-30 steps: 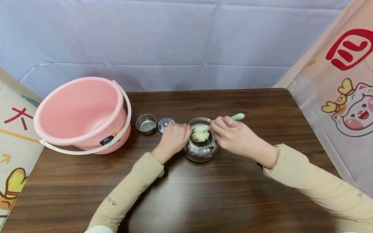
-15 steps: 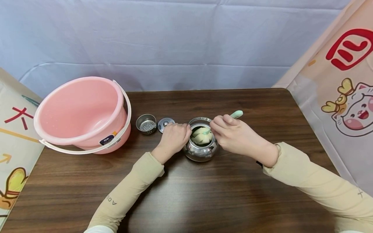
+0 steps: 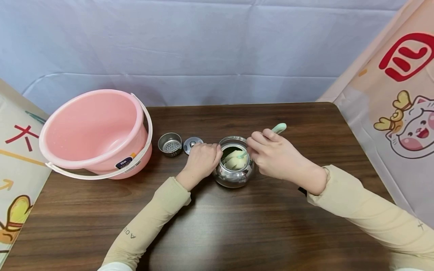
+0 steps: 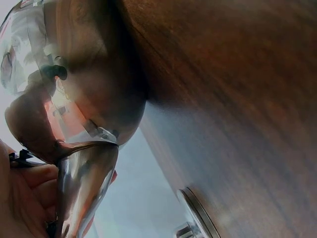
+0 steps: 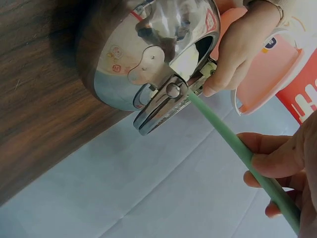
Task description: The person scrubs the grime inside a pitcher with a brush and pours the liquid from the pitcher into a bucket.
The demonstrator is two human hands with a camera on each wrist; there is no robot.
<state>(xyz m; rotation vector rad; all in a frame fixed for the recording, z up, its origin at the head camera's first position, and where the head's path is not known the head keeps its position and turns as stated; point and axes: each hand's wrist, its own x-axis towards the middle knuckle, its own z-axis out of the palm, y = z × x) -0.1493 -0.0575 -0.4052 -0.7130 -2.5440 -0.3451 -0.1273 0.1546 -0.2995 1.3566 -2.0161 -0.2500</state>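
Observation:
A shiny stainless steel teapot (image 3: 234, 180) stands uncovered on the table, its hoop handle (image 5: 157, 110) folded down toward the back. My left hand (image 3: 203, 161) grips its left side, and in the left wrist view my curled fingers (image 4: 37, 196) show behind the spout (image 4: 81, 191). My right hand (image 3: 276, 156) holds the pale green handle (image 5: 230, 141) of a sponge brush, thumb and fingers around it. The brush's pale yellow sponge head (image 3: 236, 161) is in the teapot's round mouth, its lower part hidden inside.
A round metal strainer basket (image 3: 170, 145) and the knobbed teapot lid (image 3: 191, 144) lie left of the teapot, beyond my left hand. Farther left stands a large pink bucket (image 3: 96, 160) with a white bail handle. A pale cloth (image 3: 217, 49) hangs behind the dark wooden table (image 3: 237, 233).
The sponge head has shifted and turned in the teapot's mouth and sits lower. My right hand has moved slightly right with the brush. My left hand keeps its place.

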